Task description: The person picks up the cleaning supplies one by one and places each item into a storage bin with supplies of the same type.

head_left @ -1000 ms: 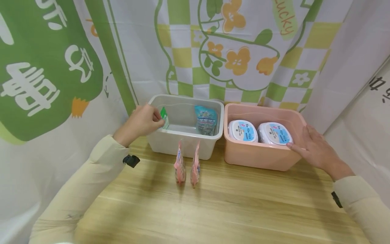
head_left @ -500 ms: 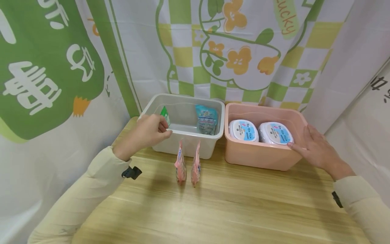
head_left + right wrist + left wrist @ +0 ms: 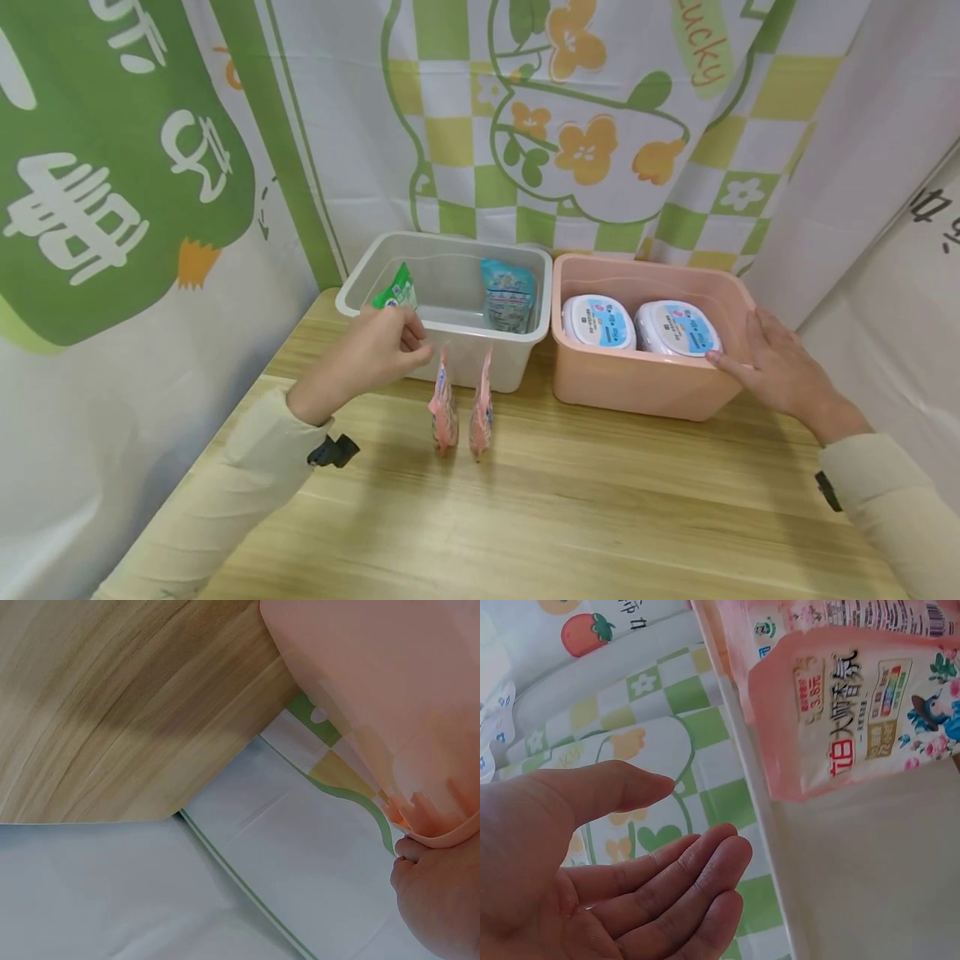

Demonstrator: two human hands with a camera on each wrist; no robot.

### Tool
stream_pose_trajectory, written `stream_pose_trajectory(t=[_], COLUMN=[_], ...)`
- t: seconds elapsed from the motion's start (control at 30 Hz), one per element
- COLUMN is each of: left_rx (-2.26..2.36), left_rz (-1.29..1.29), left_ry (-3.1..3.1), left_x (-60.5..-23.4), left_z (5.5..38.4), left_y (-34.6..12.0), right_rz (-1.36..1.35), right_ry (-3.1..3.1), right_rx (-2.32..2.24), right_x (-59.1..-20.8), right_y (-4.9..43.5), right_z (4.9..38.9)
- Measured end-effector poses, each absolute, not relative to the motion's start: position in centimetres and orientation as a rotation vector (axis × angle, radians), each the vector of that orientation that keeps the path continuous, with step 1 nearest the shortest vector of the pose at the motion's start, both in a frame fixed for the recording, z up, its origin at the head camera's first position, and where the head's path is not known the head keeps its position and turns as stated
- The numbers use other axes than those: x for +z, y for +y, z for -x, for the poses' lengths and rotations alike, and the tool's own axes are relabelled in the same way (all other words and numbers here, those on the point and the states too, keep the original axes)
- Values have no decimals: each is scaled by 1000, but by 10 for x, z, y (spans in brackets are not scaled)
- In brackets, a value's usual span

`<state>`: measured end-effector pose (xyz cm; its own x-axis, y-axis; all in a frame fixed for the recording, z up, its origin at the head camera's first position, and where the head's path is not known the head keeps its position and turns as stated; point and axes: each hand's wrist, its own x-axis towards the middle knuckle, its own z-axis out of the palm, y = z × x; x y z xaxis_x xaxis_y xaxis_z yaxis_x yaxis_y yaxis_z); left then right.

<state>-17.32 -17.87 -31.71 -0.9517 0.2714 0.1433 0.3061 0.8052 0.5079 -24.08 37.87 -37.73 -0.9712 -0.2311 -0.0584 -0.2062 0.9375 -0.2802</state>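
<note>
My left hand (image 3: 405,343) hovers in front of the clear bin (image 3: 450,242), just left of two pink pouches (image 3: 444,408) that stand upright on the wooden table (image 3: 570,517). In the left wrist view the left hand (image 3: 697,817) is relaxed and holds nothing, and a pink pouch (image 3: 855,712) is close in front of it. A green pouch (image 3: 396,292) leans in the bin's left end and a blue pouch (image 3: 508,296) stands at its right end. My right hand (image 3: 742,354) rests with straight fingers on the right corner of the pink bin (image 3: 637,379). The right wrist view shows the right hand (image 3: 442,900) at the pink bin (image 3: 375,690).
Two white lidded tubs (image 3: 598,322) (image 3: 677,327) lie side by side in the pink bin. A printed green and yellow curtain (image 3: 570,125) hangs close behind both bins and down the table's left side. Bare tabletop stretches in front of the pouches.
My left hand let go of the green pouch inside the clear bin and drew back down and right, to the pink pouches. The right hand stayed on the pink bin.
</note>
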Motion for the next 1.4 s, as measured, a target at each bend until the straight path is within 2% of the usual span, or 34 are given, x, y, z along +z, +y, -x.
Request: stream_pose_trajectory(t=[0.73, 1.4], left_rx=[-794, -836], left_rz=[443, 361], left_ry=[-2927, -3010], left_x=[-354, -367], left_z=[168, 167], left_y=[-166, -155], right_rz=[335, 337], right_ry=[3008, 3009], right_rx=[-431, -433], right_x=[-381, -381], right_y=[381, 382], right_z=[242, 242])
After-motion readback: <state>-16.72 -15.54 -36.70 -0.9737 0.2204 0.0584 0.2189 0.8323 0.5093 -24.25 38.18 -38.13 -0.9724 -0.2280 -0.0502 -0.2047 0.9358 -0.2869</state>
